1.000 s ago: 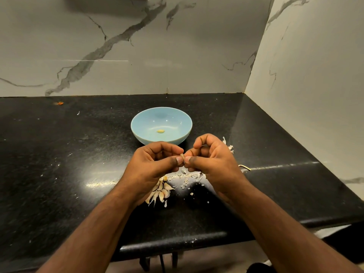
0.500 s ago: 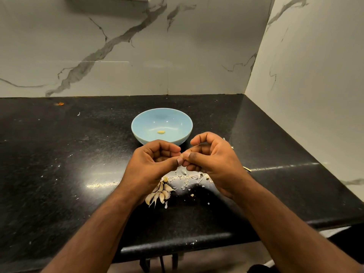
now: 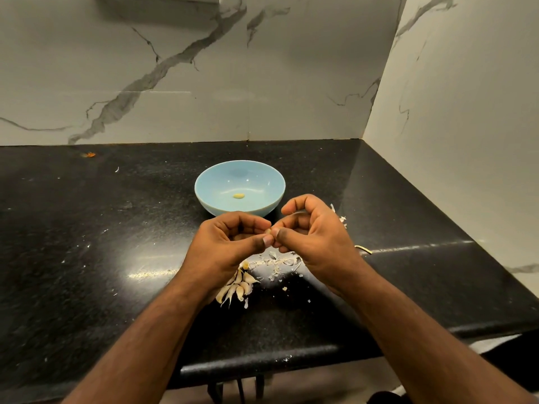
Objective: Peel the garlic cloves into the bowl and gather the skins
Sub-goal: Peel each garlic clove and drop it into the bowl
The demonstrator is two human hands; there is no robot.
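White marble-patterned walls [image 3: 175,83] with grey veins meet in a corner behind a black speckled countertop [image 3: 87,228], which fills the middle of the head view. Near the centre of the countertop, toward its back edge, stands a pale blue bowl [image 3: 215,182] with one small peeled garlic clove [image 3: 238,195] lying on its bottom.

Just in front of the bowl, two bare forearms reach in from the near edge. The left hand [image 3: 227,246] and the right hand [image 3: 315,237] meet above the countertop, fingers curled, thumbs and fingertips pressed together on a small garlic clove [image 3: 267,230] pinched between them. Only a sliver of that clove shows.

Below the left wrist, near the front edge, lies a cluster of unpeeled garlic cloves [image 3: 237,287], touching one another. Scattered skins [image 3: 280,260] and pale flakes lie on the countertop under and between the hands. More skin pieces [image 3: 339,218] sit just beyond the right hand, beside the bowl's right side. A thin pale stem piece [image 3: 363,249] lies to the right of the right wrist. A tiny orange scrap [image 3: 89,154] rests at the back left, close to the wall.
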